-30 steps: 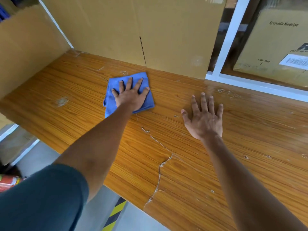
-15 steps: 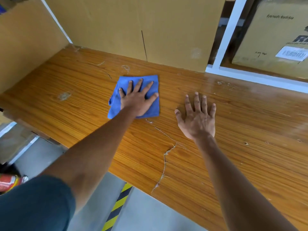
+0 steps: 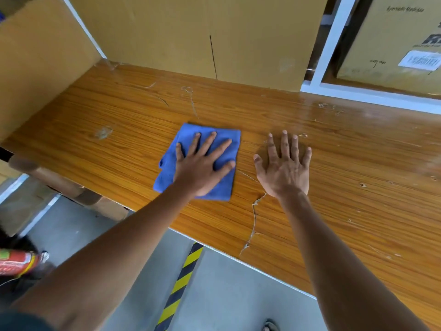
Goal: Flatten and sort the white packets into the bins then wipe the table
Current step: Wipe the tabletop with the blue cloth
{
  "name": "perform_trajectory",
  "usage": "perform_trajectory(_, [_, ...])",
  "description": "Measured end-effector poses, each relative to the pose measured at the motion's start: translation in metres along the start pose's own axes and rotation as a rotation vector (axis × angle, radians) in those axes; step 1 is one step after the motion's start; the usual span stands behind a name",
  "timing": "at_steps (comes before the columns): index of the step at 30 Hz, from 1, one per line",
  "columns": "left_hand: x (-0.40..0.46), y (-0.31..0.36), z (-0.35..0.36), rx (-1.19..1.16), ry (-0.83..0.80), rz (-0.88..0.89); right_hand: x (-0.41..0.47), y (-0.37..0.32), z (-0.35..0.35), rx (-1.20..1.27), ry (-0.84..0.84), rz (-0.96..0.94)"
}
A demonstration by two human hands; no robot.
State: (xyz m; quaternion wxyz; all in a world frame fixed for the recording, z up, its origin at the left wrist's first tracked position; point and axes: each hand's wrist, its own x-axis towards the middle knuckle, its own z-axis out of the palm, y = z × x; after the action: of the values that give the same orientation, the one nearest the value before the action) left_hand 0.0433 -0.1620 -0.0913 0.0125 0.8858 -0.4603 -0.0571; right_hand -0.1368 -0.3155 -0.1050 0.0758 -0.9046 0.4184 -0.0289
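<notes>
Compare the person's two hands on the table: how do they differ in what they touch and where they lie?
The left hand presses flat on a blue cloth; the right hand lies straight on the bare wooden table. The left hand sits nearer the cardboard wall; the right is nearer the white frame. Both have fingers spread, palm down.

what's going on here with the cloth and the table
A person is wiping a wooden table with a blue cloth. The left hand presses flat on the cloth with fingers spread, while the right hand rests flat on the bare wood just beside it. No white packets are in view, so the job looks to be at the wiping stage. Cardboard boxes stand along the back of the table.
</notes>
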Motion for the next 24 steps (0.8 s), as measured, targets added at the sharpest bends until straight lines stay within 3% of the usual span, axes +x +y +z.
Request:
perform_trajectory(6, [0.104,-0.029,-0.019,-0.018,-0.068,-0.080,-0.009,-0.006,0.004,-0.021,-0.005,0.000])
perform_trajectory(16, [-0.052,-0.052,0.007,0.025,0.030,0.077,-0.034,-0.038,0.002,0.009,-0.018,0.037])
perform_trajectory(24, [0.064,-0.055,-0.020,-0.044,-0.058,-0.091,-0.034,-0.043,0.007,-0.008,0.005,0.039])
